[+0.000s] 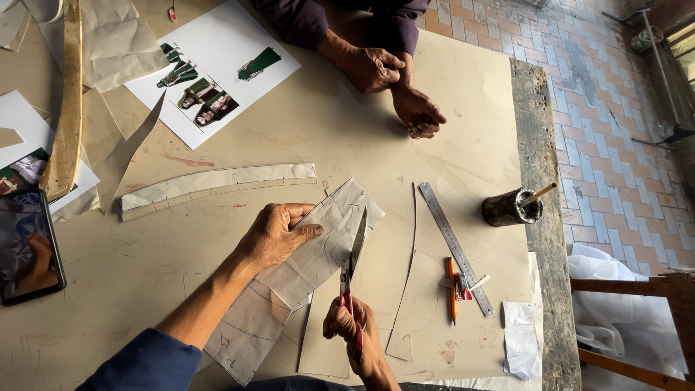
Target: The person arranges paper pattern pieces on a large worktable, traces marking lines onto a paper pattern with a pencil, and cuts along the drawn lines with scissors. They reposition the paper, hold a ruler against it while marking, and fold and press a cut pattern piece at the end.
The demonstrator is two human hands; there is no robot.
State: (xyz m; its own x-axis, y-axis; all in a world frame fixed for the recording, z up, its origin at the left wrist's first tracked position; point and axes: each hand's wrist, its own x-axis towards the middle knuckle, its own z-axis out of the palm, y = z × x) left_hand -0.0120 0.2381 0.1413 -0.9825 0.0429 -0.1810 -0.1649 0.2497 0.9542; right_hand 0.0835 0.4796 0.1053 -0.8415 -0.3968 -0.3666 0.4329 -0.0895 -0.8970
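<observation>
One paper pattern [304,271] is pinched in the left hand [275,235]; one pair of scissors [352,271], blades parted at the paper's edge, sits gripped in the right hand [355,333]. Right of it lie one ruler [455,246] and one pencil [452,289].

A paper-covered worktable [217,275] – steel ruler [455,246] and orange pencil [451,289] toward its right edge (dark cup [507,210] beside), printed sheet [217,69] at the far edge.

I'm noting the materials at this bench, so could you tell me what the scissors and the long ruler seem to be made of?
The scissors: bare grey metal blades, apparently steel, with red handles, probably plastic-coated. The ruler: flat grey strip with a dull sheen and fine markings, likely steel.
</observation>
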